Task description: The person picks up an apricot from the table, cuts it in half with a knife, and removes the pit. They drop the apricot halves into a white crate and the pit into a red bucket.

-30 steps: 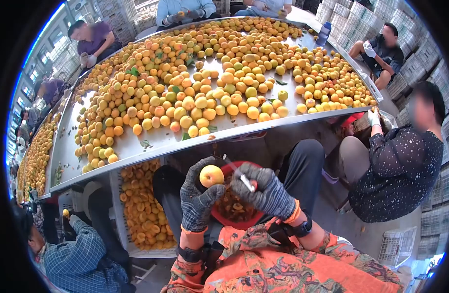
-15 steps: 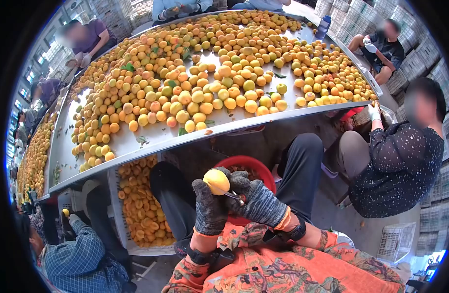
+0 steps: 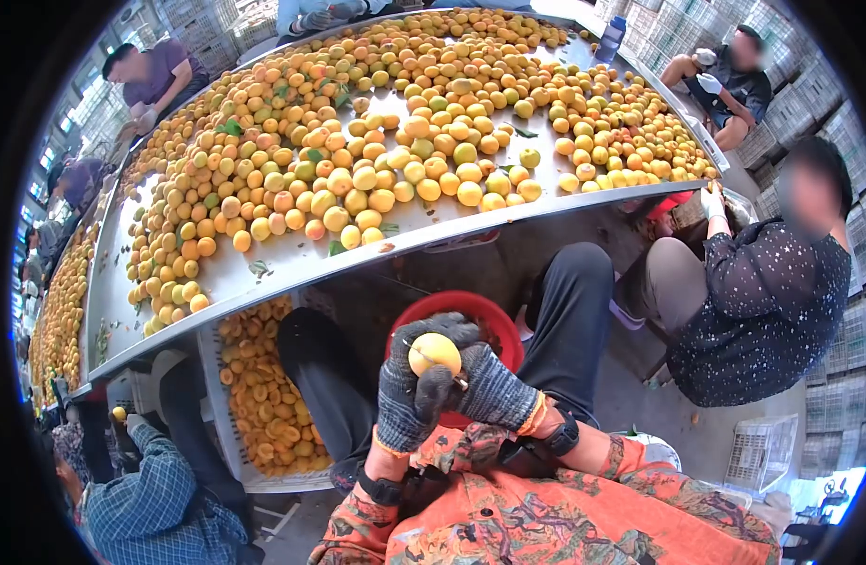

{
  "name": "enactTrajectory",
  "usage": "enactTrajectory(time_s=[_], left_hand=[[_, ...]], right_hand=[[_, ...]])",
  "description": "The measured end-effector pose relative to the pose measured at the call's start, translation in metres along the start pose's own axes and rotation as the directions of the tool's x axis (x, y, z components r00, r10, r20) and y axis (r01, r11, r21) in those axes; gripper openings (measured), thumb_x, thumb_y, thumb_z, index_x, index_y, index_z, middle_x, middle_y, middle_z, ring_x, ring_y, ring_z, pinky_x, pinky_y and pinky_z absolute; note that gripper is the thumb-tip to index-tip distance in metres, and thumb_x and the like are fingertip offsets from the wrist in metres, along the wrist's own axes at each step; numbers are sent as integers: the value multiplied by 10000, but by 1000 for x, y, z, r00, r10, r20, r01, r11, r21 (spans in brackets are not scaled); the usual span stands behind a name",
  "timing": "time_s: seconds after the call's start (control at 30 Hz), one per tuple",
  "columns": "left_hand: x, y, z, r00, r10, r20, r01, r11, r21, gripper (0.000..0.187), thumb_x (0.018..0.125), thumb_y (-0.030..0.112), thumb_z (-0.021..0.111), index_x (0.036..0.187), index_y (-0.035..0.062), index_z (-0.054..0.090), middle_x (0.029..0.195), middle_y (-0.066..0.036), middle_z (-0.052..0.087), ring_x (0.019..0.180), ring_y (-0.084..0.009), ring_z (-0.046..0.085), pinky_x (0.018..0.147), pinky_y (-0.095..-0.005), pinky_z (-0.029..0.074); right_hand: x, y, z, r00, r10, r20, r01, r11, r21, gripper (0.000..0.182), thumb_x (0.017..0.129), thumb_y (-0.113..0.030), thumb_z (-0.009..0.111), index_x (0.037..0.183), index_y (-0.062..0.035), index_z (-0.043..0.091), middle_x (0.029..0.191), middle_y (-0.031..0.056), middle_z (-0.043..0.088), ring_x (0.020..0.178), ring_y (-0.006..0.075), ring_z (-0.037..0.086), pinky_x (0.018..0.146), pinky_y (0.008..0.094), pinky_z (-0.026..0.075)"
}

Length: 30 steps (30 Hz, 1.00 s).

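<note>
A yellow apricot [image 3: 435, 354] sits between my two gloved hands, above my lap. My left hand [image 3: 406, 400], in a grey knit glove with a dark palm, is closed around the fruit from the left and below. My right hand [image 3: 501, 388], in a matching glove, is closed against the fruit's right side. It grips a small knife [image 3: 463, 382], of which only a bit shows by the fingers; the blade is hidden now. Beneath the hands stands a red basin [image 3: 510, 331], its contents mostly covered by them.
Whole apricots and some leaves cover much of the metal-edged table [image 3: 395, 256] ahead. A white crate [image 3: 227, 443] of halved apricots stands by my left leg. Seated people flank me, a dotted sleeve [image 3: 762, 282] right, a checked sleeve [image 3: 160, 480] left. A white basket [image 3: 762, 452] stands at right.
The apricot has turned and moved slightly right, with my fingers wrapped further around it. The knife's metal, visible at the fruit before, is now mostly hidden. My view has shifted a little.
</note>
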<state>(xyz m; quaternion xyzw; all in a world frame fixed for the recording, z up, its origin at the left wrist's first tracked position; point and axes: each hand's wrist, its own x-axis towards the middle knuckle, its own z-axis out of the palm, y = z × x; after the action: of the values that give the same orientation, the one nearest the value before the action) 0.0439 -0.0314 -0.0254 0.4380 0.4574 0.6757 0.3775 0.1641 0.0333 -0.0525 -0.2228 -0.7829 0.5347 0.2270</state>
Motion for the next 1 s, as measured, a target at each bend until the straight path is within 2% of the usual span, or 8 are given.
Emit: enactTrajectory(time_s=[0.17, 0.27, 0.37, 0.53, 0.63, 0.8, 0.87, 1.0], left_hand=[[5, 1, -20, 981, 147, 128, -194, 789, 583, 516, 783, 336, 739, 1142, 30, 531, 1126, -128, 632, 1086, -259, 589, 950, -363, 442], [2, 0, -3, 999, 30, -20, -30, 1000, -9, 509, 809, 322, 720, 1165, 18, 517, 1126, -115, 625, 1016, -196, 587, 892, -348, 472], [-1, 1, 5, 990, -139, -17, 133, 971, -200, 541, 860, 414, 650, 1177, 12, 478, 1137, -150, 612, 1074, -228, 579, 930, -334, 445], [-1, 9, -6, 979, -192, 65, 198, 974, -108, 455, 831, 356, 693, 1114, 32, 545, 1074, -103, 627, 964, -209, 600, 844, -343, 487], [15, 13, -28, 965, 71, 251, -239, 629, 740, 480, 719, 382, 775, 1038, 74, 590, 964, -89, 637, 925, -257, 613, 801, -362, 496], [19, 8, -29, 954, 80, 288, -284, 545, 789, 496, 675, 343, 805, 1039, 79, 596, 975, -89, 639, 938, -260, 612, 806, -369, 499], [11, 2, -8, 999, -30, -12, 31, 977, 210, 479, 701, 272, 796, 1073, 60, 580, 1046, -92, 645, 1000, -214, 604, 853, -359, 489], [-3, -36, -14, 948, -315, -37, 312, 947, -76, 475, 912, 422, 560, 1171, 24, 535, 1155, -132, 617, 1055, -199, 581, 917, -311, 439]], right_hand=[[7, -7, -6, 993, 82, 86, -84, 996, 11, 270, 813, -245, 682, 967, -28, 639, 829, 158, 676, 779, 311, 662, 681, 373, 510], [6, -7, -5, 998, 49, 35, -49, 999, 11, 263, 815, -234, 679, 976, -30, 640, 813, 147, 676, 773, 308, 663, 687, 371, 512], [8, -8, -6, 999, -36, -11, 34, 992, -122, 235, 822, -209, 669, 971, -29, 640, 794, 142, 671, 757, 298, 663, 676, 375, 510], [3, -11, -6, 1000, 7, -6, -7, 999, 34, 185, 819, -177, 618, 921, -23, 634, 757, 189, 642, 742, 386, 627, 638, 438, 495], [3, 5, -1, 991, 81, 106, -82, 997, 10, 175, 831, -177, 608, 899, -18, 637, 722, 192, 633, 716, 379, 631, 611, 437, 484], [4, 3, 2, 974, 210, 80, -217, 972, 89, 67, 842, -139, 624, 842, -75, 643, 715, 103, 626, 642, 251, 608, 583, 338, 474], [6, 12, 4, 1000, 9, 29, -9, 1000, 15, 149, 845, -186, 641, 885, -43, 644, 748, 129, 647, 683, 265, 634, 610, 341, 485], [12, 0, -5, 998, 52, -30, -51, 998, 32, 202, 833, -164, 606, 961, -10, 632, 818, 202, 661, 825, 382, 641, 676, 419, 506]])
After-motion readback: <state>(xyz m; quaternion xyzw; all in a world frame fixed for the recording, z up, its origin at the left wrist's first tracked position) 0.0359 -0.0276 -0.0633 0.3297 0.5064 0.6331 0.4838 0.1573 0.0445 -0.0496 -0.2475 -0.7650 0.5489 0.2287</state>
